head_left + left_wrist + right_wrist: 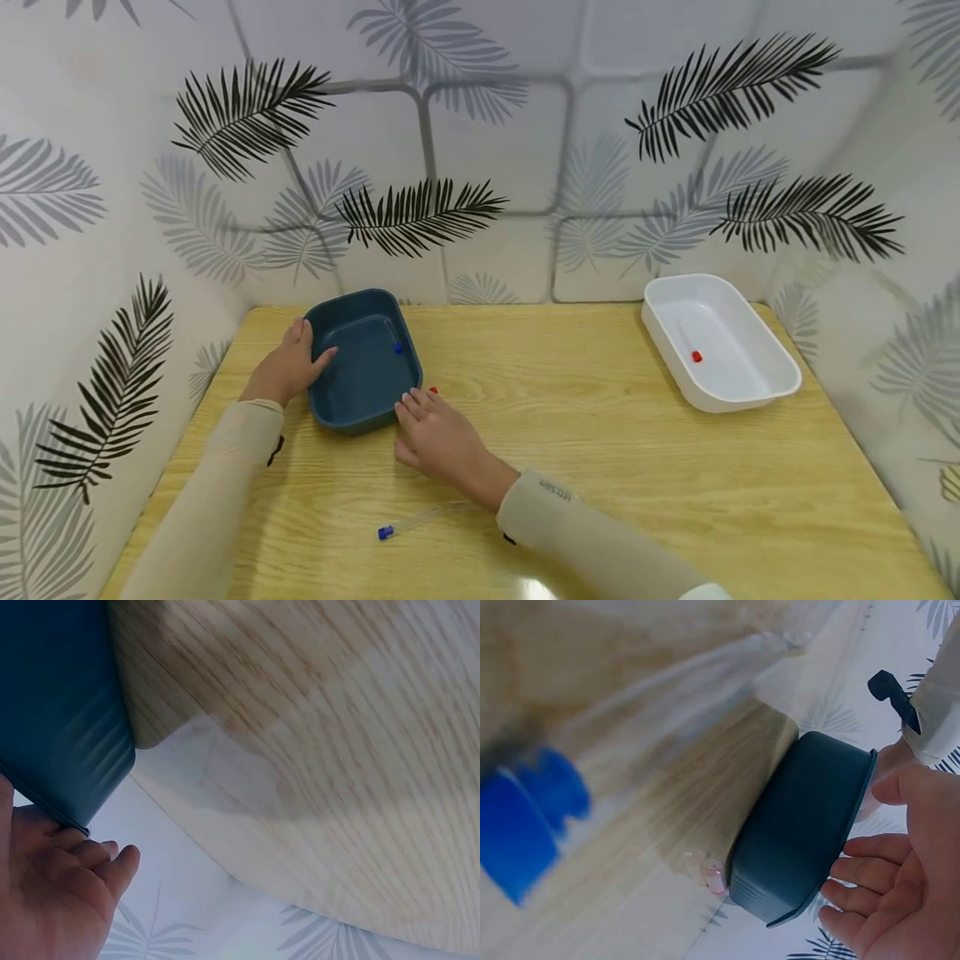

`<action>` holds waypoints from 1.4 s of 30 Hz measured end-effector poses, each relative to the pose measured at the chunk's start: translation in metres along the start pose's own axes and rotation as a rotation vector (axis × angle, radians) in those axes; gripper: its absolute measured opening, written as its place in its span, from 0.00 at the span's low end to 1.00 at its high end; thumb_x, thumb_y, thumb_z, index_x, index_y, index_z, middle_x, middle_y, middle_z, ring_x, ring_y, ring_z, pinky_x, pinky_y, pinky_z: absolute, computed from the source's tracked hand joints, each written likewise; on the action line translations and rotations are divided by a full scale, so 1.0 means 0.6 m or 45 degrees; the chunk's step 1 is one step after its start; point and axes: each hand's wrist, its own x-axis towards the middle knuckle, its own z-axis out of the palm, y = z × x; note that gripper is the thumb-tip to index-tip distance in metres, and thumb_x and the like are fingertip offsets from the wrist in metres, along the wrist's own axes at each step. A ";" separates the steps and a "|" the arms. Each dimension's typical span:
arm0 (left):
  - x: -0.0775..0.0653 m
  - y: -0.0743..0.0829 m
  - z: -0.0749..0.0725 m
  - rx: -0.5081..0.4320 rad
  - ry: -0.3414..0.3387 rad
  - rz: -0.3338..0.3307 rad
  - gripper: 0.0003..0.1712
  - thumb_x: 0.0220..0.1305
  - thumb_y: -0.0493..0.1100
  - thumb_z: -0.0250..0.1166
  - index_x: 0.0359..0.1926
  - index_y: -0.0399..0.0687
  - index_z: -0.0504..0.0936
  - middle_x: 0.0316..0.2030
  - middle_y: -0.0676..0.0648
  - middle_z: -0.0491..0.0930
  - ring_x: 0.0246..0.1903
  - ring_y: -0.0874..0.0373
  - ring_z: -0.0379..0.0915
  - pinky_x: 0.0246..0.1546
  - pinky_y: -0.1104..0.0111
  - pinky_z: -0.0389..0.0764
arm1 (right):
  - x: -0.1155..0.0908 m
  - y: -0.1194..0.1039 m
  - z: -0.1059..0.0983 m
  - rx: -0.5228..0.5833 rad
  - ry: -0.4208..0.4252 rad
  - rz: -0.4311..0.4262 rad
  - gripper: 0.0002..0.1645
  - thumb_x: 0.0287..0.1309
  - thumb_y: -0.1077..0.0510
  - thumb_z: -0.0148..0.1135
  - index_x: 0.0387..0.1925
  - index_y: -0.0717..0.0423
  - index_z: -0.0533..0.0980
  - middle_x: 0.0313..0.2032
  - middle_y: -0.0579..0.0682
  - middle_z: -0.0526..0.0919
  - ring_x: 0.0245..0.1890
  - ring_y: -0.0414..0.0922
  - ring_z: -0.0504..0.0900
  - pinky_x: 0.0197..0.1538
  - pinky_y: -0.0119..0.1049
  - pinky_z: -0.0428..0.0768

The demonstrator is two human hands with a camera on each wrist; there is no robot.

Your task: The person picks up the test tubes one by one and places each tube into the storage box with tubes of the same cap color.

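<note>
A dark blue plastic basin [363, 367] stands at the table's back left, with a blue-capped tube [398, 347] inside. My left hand [288, 362] grips its left rim, thumb over the inside and fingers outside. At the near right corner, the fingertips of my right hand [442, 437] touch the rim, fingers fairly straight in the right wrist view. Just beyond that hand a red cap [433, 390] shows beside the basin, the rest hidden. A clear tube with a blue cap [386, 532] lies on the table below my right wrist, its far end partly covered by the forearm.
A white basin [720, 333] sits at the back right, holding a clear tube with a red cap [697, 357]. Leaf-patterned walls enclose the wood-grain table [540, 358] at the back and on both sides.
</note>
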 end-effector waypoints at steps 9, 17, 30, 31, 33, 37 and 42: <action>0.007 0.003 0.009 -0.037 0.027 0.006 0.51 0.68 0.66 0.41 0.69 0.28 0.37 0.69 0.30 0.31 0.68 0.37 0.33 0.62 0.45 0.50 | -0.011 -0.006 0.000 0.024 0.032 0.004 0.27 0.66 0.46 0.47 0.60 0.56 0.71 0.60 0.51 0.71 0.63 0.46 0.65 0.65 0.39 0.60; 0.006 0.010 0.012 -0.032 0.041 0.018 0.49 0.69 0.63 0.42 0.69 0.28 0.35 0.69 0.30 0.32 0.68 0.38 0.32 0.62 0.46 0.50 | -0.024 -0.011 0.002 0.075 0.058 0.016 0.27 0.66 0.47 0.48 0.60 0.56 0.71 0.61 0.51 0.70 0.64 0.46 0.64 0.65 0.41 0.59; 0.005 0.022 0.020 -0.021 0.066 0.050 0.49 0.68 0.64 0.43 0.70 0.32 0.37 0.70 0.32 0.34 0.68 0.38 0.33 0.62 0.45 0.50 | -0.046 -0.025 -0.005 0.105 0.099 0.022 0.27 0.65 0.47 0.50 0.59 0.56 0.72 0.59 0.51 0.72 0.63 0.45 0.65 0.64 0.40 0.60; 0.005 0.023 0.021 -0.018 0.066 0.052 0.49 0.68 0.64 0.43 0.70 0.32 0.36 0.70 0.32 0.34 0.68 0.38 0.33 0.62 0.45 0.50 | -0.048 -0.026 -0.005 0.107 0.112 0.018 0.26 0.65 0.47 0.50 0.59 0.56 0.72 0.59 0.51 0.72 0.63 0.45 0.66 0.64 0.40 0.61; 0.006 0.025 0.023 -0.011 0.067 0.059 0.49 0.68 0.64 0.44 0.70 0.32 0.36 0.70 0.32 0.34 0.68 0.38 0.33 0.62 0.45 0.49 | -0.051 -0.027 -0.005 0.106 0.141 0.008 0.26 0.64 0.47 0.51 0.59 0.57 0.73 0.59 0.51 0.73 0.62 0.46 0.67 0.63 0.40 0.62; 0.007 0.029 0.025 0.000 0.072 0.078 0.48 0.69 0.62 0.44 0.71 0.33 0.36 0.70 0.34 0.34 0.69 0.39 0.32 0.63 0.46 0.48 | -0.058 -0.029 -0.004 0.106 0.173 -0.007 0.26 0.64 0.48 0.52 0.58 0.57 0.73 0.58 0.51 0.74 0.62 0.46 0.67 0.62 0.40 0.64; 0.007 0.034 0.031 -0.015 0.090 0.105 0.46 0.69 0.61 0.45 0.71 0.34 0.36 0.71 0.35 0.34 0.69 0.40 0.32 0.63 0.47 0.48 | -0.066 -0.033 0.000 0.124 0.200 -0.011 0.26 0.64 0.48 0.52 0.58 0.57 0.73 0.58 0.51 0.74 0.61 0.46 0.68 0.62 0.40 0.64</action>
